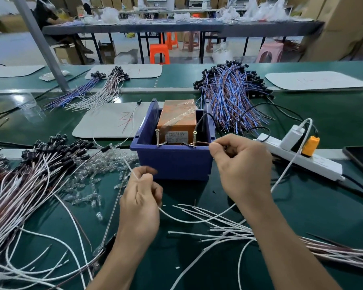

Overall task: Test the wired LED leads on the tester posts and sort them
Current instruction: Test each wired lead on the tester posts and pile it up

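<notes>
- Our right hand (241,164): fingertips pinch thin brown wire lead (201,143), its end touching right brass screw post (194,139) of blue plastic bin (174,164).
- Our left hand (139,197): fingers pinch thin white wire lead (131,171), near the bin.

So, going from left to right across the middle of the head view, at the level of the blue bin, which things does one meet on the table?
pile of white and brown leads → loose clear bulbs → blue bin → white power strip → dark phone
</notes>
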Demonstrator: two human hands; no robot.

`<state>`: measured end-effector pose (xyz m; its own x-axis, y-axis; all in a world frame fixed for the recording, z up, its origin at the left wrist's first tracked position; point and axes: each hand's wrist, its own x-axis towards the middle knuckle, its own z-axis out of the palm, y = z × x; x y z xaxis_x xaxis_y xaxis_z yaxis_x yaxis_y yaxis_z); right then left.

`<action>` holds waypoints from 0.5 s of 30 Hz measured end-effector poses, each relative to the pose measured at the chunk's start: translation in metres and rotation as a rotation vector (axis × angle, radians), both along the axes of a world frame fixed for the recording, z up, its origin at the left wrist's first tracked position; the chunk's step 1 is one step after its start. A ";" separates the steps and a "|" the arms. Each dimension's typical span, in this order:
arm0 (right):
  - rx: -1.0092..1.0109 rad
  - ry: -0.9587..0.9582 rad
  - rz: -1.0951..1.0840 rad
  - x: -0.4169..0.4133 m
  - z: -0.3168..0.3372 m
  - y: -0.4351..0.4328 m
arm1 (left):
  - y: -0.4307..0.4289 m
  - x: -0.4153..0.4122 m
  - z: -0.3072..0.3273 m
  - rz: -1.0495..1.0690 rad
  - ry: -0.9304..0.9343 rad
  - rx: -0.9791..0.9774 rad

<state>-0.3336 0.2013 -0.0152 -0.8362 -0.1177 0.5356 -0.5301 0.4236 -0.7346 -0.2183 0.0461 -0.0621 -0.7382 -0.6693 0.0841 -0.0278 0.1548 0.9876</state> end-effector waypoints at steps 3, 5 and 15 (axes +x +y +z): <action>0.002 0.015 -0.023 0.001 -0.001 -0.001 | 0.001 0.000 0.002 0.031 0.029 -0.033; -0.003 0.010 -0.037 0.002 -0.002 -0.001 | 0.001 0.001 0.002 0.061 0.025 -0.054; -0.025 -0.010 -0.054 0.006 -0.005 -0.001 | 0.001 0.008 0.000 0.180 -0.091 -0.448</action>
